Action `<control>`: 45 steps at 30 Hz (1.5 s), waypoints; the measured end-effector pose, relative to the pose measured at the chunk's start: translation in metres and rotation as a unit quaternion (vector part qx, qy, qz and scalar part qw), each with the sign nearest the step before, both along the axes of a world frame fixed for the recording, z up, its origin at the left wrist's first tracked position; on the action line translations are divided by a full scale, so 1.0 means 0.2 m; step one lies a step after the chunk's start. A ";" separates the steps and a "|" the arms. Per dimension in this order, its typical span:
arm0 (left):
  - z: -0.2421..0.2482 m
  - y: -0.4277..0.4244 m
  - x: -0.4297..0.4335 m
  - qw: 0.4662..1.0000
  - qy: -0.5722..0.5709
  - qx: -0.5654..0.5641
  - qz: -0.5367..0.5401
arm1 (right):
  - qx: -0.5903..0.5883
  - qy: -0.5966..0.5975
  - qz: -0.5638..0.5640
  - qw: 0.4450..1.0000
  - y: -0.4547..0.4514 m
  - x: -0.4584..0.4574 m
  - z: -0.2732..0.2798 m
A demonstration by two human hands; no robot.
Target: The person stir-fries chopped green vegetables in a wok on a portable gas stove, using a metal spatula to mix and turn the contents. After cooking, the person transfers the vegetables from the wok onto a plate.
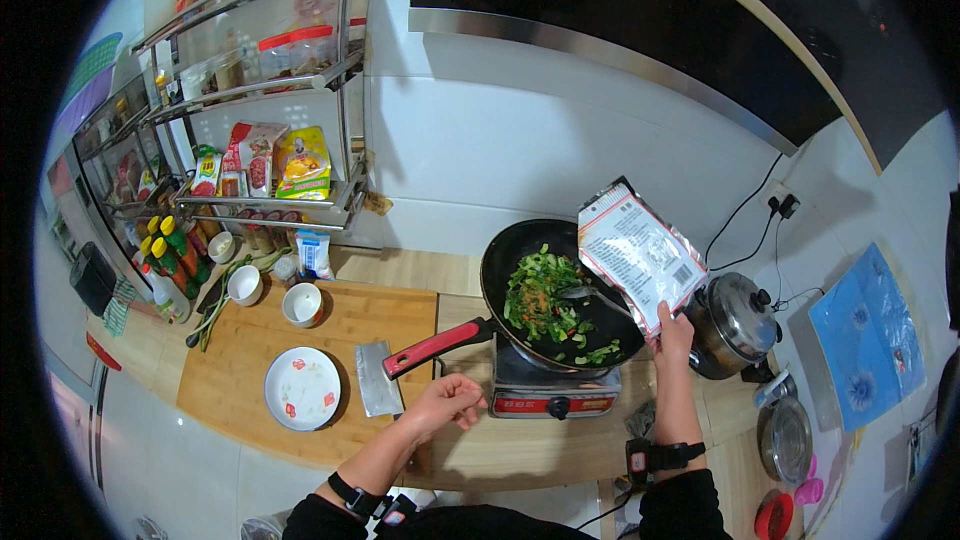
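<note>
My right hand [673, 335] grips the lower corner of a white and silver foil pouch [637, 251] bearing writing and a barcode. The pouch is tilted over the right side of a black frying pan [540, 236]. In the pan lie chopped green vegetables [544, 292] with an orange-brown patch on top. A metal spatula [577, 292] rests among them, its handle partly hidden behind the pouch. My left hand [454, 401], its fingers curled and no object visible in them, hovers below the pan's red and black handle [435, 349]. Under the pan sits a portable stove [555, 401] with a black knob.
On the left, a wooden cutting board [225, 382] bears a floral plate [302, 388], a cleaver [377, 379] and small white bowls [303, 305]. A lidded steel pot [735, 322] stands right of the pan. A metal shelf rack [262, 202] holds seasoning packets. A range hood [600, 15] overhangs the stove.
</note>
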State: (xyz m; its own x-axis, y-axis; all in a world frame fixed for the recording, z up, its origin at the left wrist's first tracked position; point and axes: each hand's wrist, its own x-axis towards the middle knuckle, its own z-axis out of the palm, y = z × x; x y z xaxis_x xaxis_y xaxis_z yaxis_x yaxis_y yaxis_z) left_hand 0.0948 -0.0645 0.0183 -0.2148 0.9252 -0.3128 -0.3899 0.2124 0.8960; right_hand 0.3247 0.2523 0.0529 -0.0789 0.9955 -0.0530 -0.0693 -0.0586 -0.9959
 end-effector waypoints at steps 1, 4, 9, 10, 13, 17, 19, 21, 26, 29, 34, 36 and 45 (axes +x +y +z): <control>-0.01 0.01 0.00 1.000 0.004 0.001 -0.002 | -0.044 0.030 0.013 0.998 -0.01 0.02 0.00; -0.03 0.02 0.02 1.000 0.005 0.001 -0.006 | -0.112 0.164 0.042 0.979 -0.03 0.06 -0.01; -0.06 0.03 0.07 0.999 0.013 0.028 -0.039 | -0.184 0.188 0.073 0.962 -0.16 0.00 0.01; -0.06 0.03 0.07 0.998 0.021 0.037 -0.047 | -0.167 0.184 0.129 0.960 -0.20 -0.05 0.03; 0.00 0.00 0.08 0.996 0.039 0.074 -0.043 | -0.132 0.129 0.206 0.961 -0.42 -0.11 0.09; 0.14 -0.09 0.05 0.988 0.063 0.140 -0.004 | -0.074 0.145 0.367 0.916 -0.75 -0.29 0.13; 0.20 -0.17 0.01 0.989 0.061 0.137 0.016 | -0.084 0.159 0.378 0.908 -0.90 -0.39 0.11; 0.24 -0.27 -0.03 0.987 0.051 0.146 0.043 | -0.127 0.146 0.387 0.901 -1.05 -0.50 0.09; 0.27 -0.62 -0.18 0.979 0.044 0.130 0.149 | -0.137 0.137 0.418 0.887 -1.46 -0.77 0.02; 0.26 -0.87 -0.31 0.973 0.043 0.120 0.193 | -0.163 0.120 0.442 0.874 -1.71 -0.93 0.01; 0.24 -1.21 -0.51 0.965 0.030 0.117 0.233 | -0.176 0.122 0.452 0.866 -2.07 -1.17 -0.04; 0.23 -1.29 -0.57 0.957 0.009 0.147 0.248 | -0.172 0.083 0.494 0.848 -2.16 -1.22 -0.05; 0.23 -1.45 -0.98 0.956 0.084 0.092 0.267 | -0.238 -0.047 0.547 0.801 -2.17 -1.32 0.01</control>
